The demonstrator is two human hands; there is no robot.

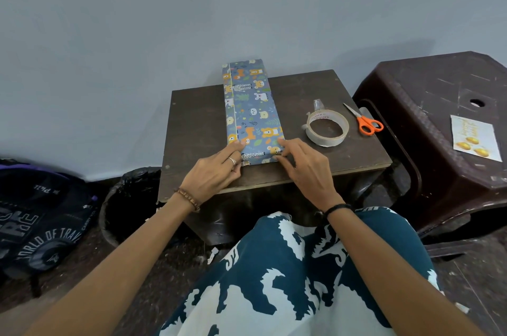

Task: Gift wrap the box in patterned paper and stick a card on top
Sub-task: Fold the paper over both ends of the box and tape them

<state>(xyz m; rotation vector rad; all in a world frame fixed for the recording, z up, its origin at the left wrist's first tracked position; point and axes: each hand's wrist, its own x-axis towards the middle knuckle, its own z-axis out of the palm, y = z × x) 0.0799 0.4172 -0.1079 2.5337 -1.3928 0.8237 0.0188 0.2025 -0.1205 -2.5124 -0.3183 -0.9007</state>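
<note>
Hands: both reach forward over the near edge of the small dark wooden table point(203, 127), backs up, one at each near corner of the wrapped box point(251, 105).
Left hand point(212, 174): fingers fairly straight, tips pressing the paper at the box's near left corner; ring on one finger, bead bracelet at the wrist.
Right hand point(307, 168): thumb and fingertips pinch the paper fold at the near right corner; dark band at the wrist.
Box: long, narrow, covered in blue animal-print paper, lying lengthwise on the table, far end past the table's back edge by the wall.
Tape roll point(327, 127): flat on the table, right of the box.
Scissors point(363, 119): orange-handled, just beside the tape.
Card point(476, 142): on the brown plastic stool point(428, 105), well apart from the box.
Bin point(129, 198): black-lined, left of the table; contents cannot be told.
</note>
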